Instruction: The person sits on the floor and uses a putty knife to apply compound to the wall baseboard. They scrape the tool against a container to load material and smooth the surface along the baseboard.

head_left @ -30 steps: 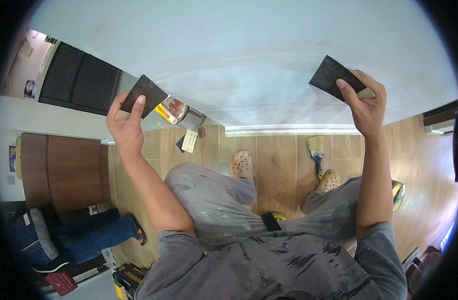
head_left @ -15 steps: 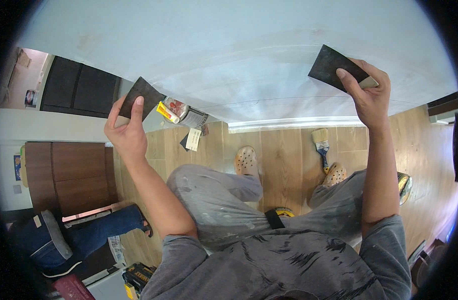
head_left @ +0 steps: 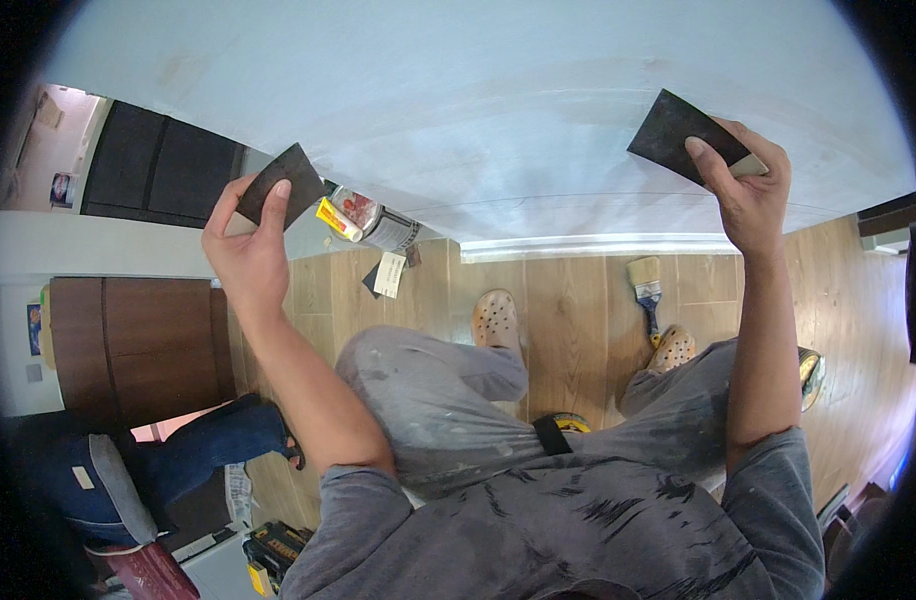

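So both hands are up at the pale wall [head_left: 498,110], each with its own dark sheet. Left hand [head_left: 250,222] has the left sheet [head_left: 300,180] pinched: thumb flat on the dark face, fingers tucked behind, basically no gap beyond the sheet itself. A bit of pale backing shows near the palm. Right hand [head_left: 750,190] has the same grip on the right sheet [head_left: 670,138], which sits way over on the other side, tilted with one corner up. Can't tell if either sheet actually touches the wall.

Just beside the left sheet there's a can [head_left: 390,232] with a yellow tube [head_left: 338,219] at its near side, and a pale slip [head_left: 388,275] on the floor [head_left: 568,330] close by. The brush [head_left: 645,287] lies between the hands, lower down, bristles toward the wall, handle end right by the right clog [head_left: 673,348]. Someone else's jeans leg [head_left: 213,445] pokes in at far left.
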A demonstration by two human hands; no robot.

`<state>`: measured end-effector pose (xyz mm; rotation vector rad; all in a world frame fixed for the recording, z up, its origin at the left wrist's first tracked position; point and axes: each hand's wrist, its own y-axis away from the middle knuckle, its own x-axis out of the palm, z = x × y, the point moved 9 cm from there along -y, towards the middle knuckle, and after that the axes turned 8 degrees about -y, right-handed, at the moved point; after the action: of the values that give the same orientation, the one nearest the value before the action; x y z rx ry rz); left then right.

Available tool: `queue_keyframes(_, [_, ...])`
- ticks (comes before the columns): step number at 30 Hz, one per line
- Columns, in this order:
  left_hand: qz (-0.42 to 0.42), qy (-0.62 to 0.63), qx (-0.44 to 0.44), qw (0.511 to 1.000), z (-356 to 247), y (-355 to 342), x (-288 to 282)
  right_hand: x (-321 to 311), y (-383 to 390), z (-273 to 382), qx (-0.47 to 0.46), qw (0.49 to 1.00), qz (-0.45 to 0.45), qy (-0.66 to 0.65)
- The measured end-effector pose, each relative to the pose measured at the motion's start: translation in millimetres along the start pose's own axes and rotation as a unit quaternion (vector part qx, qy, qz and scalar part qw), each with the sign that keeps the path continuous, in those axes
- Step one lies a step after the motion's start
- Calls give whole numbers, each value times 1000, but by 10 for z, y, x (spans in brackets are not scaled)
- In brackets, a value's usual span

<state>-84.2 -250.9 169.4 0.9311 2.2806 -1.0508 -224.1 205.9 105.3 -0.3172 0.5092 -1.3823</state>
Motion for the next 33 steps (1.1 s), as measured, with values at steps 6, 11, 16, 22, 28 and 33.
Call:
queue_keyframes(6, [-29, 27, -21, 999, 90, 75, 36, 15, 7, 20, -7, 1000, -2, -4])
queue_keyframes(11, [6, 60, 11, 998, 144, 16, -45, 15, 13, 36, -5, 1000, 3, -13])
queue_keyframes(16, [15, 73, 62, 995, 112, 4, -51, -6, -3, 50, -14, 1000, 10, 6])
queue_keyframes(22, [7, 71, 50, 996, 129, 4, -39, 10, -16, 88, -42, 999, 15, 27])
queue_keyframes(28, [-17, 51, 35, 998, 128, 45, 1, 5, -10, 41, -6, 1000, 8, 8])
queue_keyframes(33, [-43, 47, 2, 998, 106, 109, 28, 2, -7, 4, -12, 1000, -3, -2])
